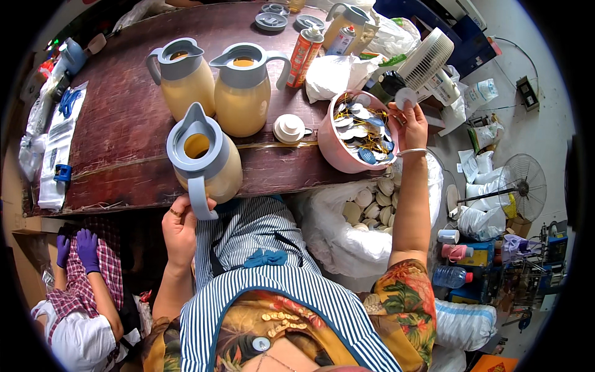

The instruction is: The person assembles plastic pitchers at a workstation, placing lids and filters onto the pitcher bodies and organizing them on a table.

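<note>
Dark wooden tabletop (124, 124) filled my view. My left hand (181, 226) was closed around the grey handle of a cream jug (201, 158), held just above it. My right hand (408, 124) pinched a small white disc (406, 97) beside the pink bowl (341, 155) of discs; two more jugs (214, 84) stood beyond.

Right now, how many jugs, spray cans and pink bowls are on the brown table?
Yellow jugs with grey tops: 4 (one held by the left hand at, two behind it, one at the far edge)
Spray cans: 2
Pink bowls: 1, by the right hand
Total: 7
</note>
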A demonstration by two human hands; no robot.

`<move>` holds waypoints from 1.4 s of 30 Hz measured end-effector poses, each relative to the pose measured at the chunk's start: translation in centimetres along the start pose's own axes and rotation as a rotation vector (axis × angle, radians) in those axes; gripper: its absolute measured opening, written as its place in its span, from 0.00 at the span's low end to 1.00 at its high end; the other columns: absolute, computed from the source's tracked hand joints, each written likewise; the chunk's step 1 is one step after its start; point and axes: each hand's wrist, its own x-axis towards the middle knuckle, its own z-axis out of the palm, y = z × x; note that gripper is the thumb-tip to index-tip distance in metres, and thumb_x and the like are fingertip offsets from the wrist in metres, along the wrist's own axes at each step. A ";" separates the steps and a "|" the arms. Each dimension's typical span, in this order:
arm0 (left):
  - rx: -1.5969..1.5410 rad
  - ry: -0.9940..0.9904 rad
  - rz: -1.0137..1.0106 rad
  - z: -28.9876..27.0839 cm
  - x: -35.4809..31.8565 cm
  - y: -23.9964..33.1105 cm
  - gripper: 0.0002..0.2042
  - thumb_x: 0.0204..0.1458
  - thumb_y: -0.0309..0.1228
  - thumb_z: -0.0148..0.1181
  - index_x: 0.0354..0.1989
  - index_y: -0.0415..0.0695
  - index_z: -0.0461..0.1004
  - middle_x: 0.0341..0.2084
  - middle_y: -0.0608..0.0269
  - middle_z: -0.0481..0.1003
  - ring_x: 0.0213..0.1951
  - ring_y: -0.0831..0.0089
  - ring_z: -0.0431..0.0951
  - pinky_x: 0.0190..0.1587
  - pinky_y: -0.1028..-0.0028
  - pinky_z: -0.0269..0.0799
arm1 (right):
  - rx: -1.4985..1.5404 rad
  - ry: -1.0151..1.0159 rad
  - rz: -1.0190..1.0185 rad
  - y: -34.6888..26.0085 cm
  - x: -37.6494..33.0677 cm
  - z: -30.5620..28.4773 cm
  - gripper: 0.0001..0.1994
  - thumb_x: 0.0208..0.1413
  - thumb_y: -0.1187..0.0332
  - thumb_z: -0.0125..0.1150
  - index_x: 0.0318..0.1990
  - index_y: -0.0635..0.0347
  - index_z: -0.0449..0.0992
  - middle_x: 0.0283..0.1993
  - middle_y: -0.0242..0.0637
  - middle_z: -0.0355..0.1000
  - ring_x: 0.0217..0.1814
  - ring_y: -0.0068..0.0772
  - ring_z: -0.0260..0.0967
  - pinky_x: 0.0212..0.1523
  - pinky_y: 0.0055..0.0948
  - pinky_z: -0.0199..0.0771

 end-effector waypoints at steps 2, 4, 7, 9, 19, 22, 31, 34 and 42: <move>-0.030 -0.015 0.024 0.1 0.0 0.0 0.08 0.62 0.23 0.48 0.45 0.35 0.73 0.37 0.60 0.77 0.40 0.75 0.75 0.48 0.75 0.70 | 0.002 0.015 0.037 0.6 -0.2 -0.2 0.13 0.64 0.61 0.55 0.46 0.61 0.74 0.40 0.40 0.78 0.39 0.28 0.76 0.42 0.27 0.79; 0.114 0.107 0.147 0.0 -0.2 0.4 0.08 0.61 0.21 0.48 0.46 0.35 0.71 0.40 0.59 0.74 0.40 0.75 0.74 0.47 0.75 0.70 | 0.121 0.010 0.107 0.8 -0.3 -0.6 0.12 0.65 0.61 0.53 0.45 0.60 0.73 0.40 0.39 0.77 0.41 0.29 0.76 0.44 0.31 0.79; 0.426 0.399 0.740 0.6 -0.4 2.4 0.08 0.61 0.20 0.45 0.47 0.38 0.66 0.44 0.55 0.67 0.36 0.72 0.69 0.43 0.74 0.71 | 0.181 -0.018 -0.024 0.5 -0.6 -1.4 0.11 0.65 0.61 0.53 0.43 0.60 0.72 0.37 0.39 0.77 0.39 0.30 0.76 0.43 0.33 0.80; 0.284 0.284 1.080 2.2 0.0 4.2 0.11 0.54 0.18 0.56 0.46 0.37 0.69 0.42 0.54 0.69 0.34 0.67 0.74 0.38 0.69 0.75 | 0.192 -0.021 0.033 0.1 -0.8 -1.7 0.10 0.65 0.62 0.53 0.42 0.59 0.72 0.32 0.39 0.76 0.35 0.30 0.76 0.40 0.33 0.81; 0.246 -0.226 0.670 28.8 13.8 0.4 0.18 0.51 0.24 0.61 0.52 0.40 0.73 0.48 0.52 0.75 0.31 0.65 0.81 0.37 0.69 0.76 | 0.263 -0.131 -0.010 -0.9 -4.7 0.9 0.10 0.66 0.63 0.51 0.43 0.62 0.71 0.31 0.39 0.75 0.32 0.30 0.76 0.40 0.31 0.79; 0.391 -0.357 0.512 32.7 16.8 -2.4 0.08 0.43 0.23 0.59 0.31 0.46 0.82 0.25 0.53 0.78 0.35 0.58 0.81 0.40 0.63 0.75 | 0.215 -0.136 -0.091 -2.4 -5.8 -0.6 0.10 0.66 0.63 0.50 0.41 0.61 0.69 0.33 0.41 0.75 0.35 0.33 0.76 0.42 0.31 0.77; 0.249 -0.269 0.510 34.2 16.4 -2.3 0.06 0.51 0.30 0.59 0.32 0.44 0.81 0.24 0.54 0.79 0.28 0.57 0.80 0.34 0.63 0.75 | 0.431 0.082 -0.206 -2.4 -8.5 -4.9 0.10 0.66 0.62 0.52 0.41 0.58 0.72 0.31 0.33 0.72 0.29 0.21 0.67 0.27 0.19 0.65; 0.339 -0.290 0.568 34.1 15.6 -1.5 0.14 0.59 0.42 0.51 0.30 0.48 0.79 0.21 0.52 0.77 0.24 0.53 0.78 0.28 0.59 0.73 | 0.165 0.267 -0.190 -1.0 -8.3 -2.8 0.08 0.66 0.64 0.51 0.43 0.58 0.71 0.40 0.37 0.77 0.41 0.26 0.76 0.37 0.22 0.79; -0.050 -0.379 0.190 32.1 15.9 -0.8 0.21 0.64 0.39 0.42 0.30 0.39 0.79 0.14 0.58 0.76 0.17 0.69 0.78 0.24 0.68 0.74 | 0.603 0.301 -0.170 -0.8 -7.5 -2.6 0.08 0.67 0.65 0.50 0.37 0.58 0.71 0.27 0.32 0.67 0.21 0.19 0.54 0.22 0.22 0.56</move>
